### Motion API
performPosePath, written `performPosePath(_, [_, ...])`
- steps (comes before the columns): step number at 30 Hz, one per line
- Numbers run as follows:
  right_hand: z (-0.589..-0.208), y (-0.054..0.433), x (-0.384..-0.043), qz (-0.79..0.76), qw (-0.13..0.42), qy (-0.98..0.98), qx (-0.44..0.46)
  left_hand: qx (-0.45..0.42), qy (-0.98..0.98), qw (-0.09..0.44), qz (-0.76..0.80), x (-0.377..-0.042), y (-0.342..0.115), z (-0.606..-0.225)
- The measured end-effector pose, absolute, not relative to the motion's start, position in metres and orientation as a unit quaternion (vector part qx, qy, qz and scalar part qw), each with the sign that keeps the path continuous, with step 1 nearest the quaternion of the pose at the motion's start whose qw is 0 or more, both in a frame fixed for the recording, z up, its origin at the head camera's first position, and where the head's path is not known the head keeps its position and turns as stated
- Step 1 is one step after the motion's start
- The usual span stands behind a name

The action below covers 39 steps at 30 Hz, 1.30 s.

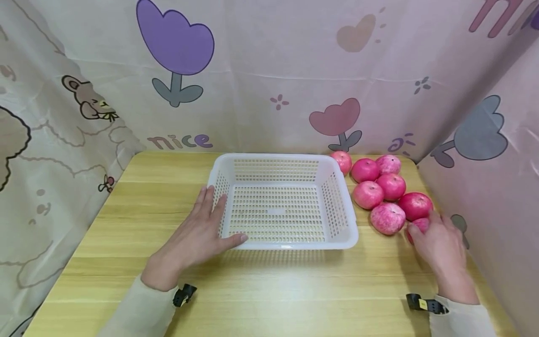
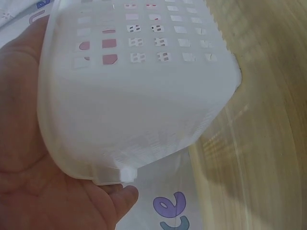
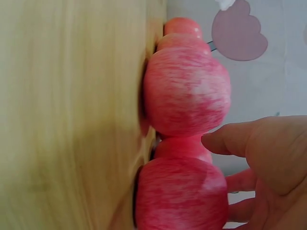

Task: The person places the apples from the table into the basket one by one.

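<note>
A white perforated plastic basket (image 1: 275, 245) stands on the wooden table, with nothing in it. My left hand (image 1: 198, 234) rests at its left near corner, fingers spread over the rim and thumb along the near edge. In the left wrist view, the palm lies against the rim of the basket (image 2: 120, 105). My right hand (image 1: 440, 243) reaches over the nearest red apple (image 1: 418, 228), partly covering it. In the right wrist view, the thumb stands apart from that apple (image 3: 182, 196), and the fingers (image 3: 240, 181) are right at its top.
Several more pink-red apples (image 1: 388, 218) cluster to the right of the basket, one beside its far right corner. A printed cloth (image 1: 252, 93) hangs behind the wooden table (image 1: 273, 290) and along both sides. Each wrist wears a black strap (image 1: 184, 295).
</note>
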State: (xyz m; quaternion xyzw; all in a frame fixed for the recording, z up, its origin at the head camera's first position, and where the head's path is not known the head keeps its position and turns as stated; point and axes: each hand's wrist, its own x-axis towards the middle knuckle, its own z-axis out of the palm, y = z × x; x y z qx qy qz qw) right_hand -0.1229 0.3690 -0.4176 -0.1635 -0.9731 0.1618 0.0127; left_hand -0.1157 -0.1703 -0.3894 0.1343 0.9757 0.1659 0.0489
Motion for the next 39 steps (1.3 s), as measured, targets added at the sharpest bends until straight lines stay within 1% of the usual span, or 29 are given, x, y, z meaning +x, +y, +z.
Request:
performPosePath(5, [-0.423, 0.374, -0.125, 0.155, -0.004, -0.974, -0.165, 0.135, 0.976, 0.047, 0.165, -0.116, -0.17, -0.389])
performPosePath(21, [-0.424, 0.377, -0.127, 0.164, -0.003, -0.973, -0.163, 0.138, 0.975, 0.048, 0.166, -0.116, -0.17, -0.388])
performPosePath(27, [-0.414, 0.377, -0.125, 0.161, 0.008, -0.974, -0.16, 0.137, 0.976, 0.055, 0.162, -0.118, -0.17, -0.386])
performPosePath(32, [-0.403, 0.371, -0.123, 0.164, 0.029, -0.974, -0.152, 0.143, 0.975, 0.061, 0.158, -0.118, -0.171, -0.386])
performPosePath(39, [-0.378, 0.349, -0.125, 0.179, 0.061, -0.974, -0.122, 0.151, 0.973, 0.06, 0.161, -0.119, -0.173, -0.387])
